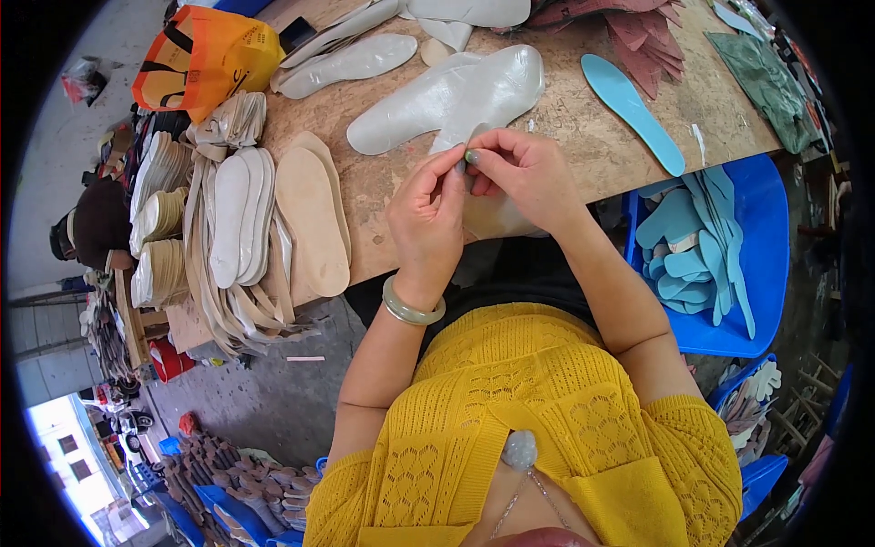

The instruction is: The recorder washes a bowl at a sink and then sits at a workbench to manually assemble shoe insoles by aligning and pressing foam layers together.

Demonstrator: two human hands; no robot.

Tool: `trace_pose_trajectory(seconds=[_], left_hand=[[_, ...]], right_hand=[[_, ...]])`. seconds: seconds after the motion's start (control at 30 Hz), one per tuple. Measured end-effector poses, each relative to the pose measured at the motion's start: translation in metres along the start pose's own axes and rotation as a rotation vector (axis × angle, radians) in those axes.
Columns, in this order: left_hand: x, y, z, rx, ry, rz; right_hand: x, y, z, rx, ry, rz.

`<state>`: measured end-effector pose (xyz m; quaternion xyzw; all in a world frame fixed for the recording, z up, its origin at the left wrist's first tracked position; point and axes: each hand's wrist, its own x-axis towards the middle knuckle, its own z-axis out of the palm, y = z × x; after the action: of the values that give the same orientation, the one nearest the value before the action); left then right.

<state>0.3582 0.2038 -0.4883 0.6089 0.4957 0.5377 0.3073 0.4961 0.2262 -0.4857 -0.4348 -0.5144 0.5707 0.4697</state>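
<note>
Both hands meet over the near edge of the wooden table (565,173). My left hand (428,196), with a pale bangle on its wrist, is closed in a pinch. Touching its fingertips, my right hand (529,173) is pinched shut too. What lies between the fingers is too small and covered to make out. Just beyond the hands, two shiny, pale grey insole-shaped pieces (497,87) lie crossed on the table. A narrow grey end of material shows right behind the fingertips; whether it is held, I cannot tell.
Stacked beige insoles (312,219) and white insoles (241,219) lie at the left, near an orange bag (214,64). A blue insole (633,114) rests at the right. Beside the table stands a blue bin (761,246) of blue insoles. Dark red sheets (638,41) are piled at the back.
</note>
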Motion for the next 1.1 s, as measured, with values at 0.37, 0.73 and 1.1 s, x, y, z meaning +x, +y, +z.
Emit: trace_pose_trajectory(seconds=[0.37,0.73,1.1], left_hand=[[0.001,0.003,-0.001,-0.087,-0.022,-0.106],[0.011,0.0,-0.005,-0.375,-0.065,-0.272],[0.024,-0.005,-0.013,-0.794,-0.278,-0.574]], right_hand=[[0.003,0.003,-0.002,0.006,-0.012,-0.03],[0.001,0.0,-0.005,-0.079,0.073,-0.122],[0.022,0.013,-0.038,0.236,0.174,-0.095]])
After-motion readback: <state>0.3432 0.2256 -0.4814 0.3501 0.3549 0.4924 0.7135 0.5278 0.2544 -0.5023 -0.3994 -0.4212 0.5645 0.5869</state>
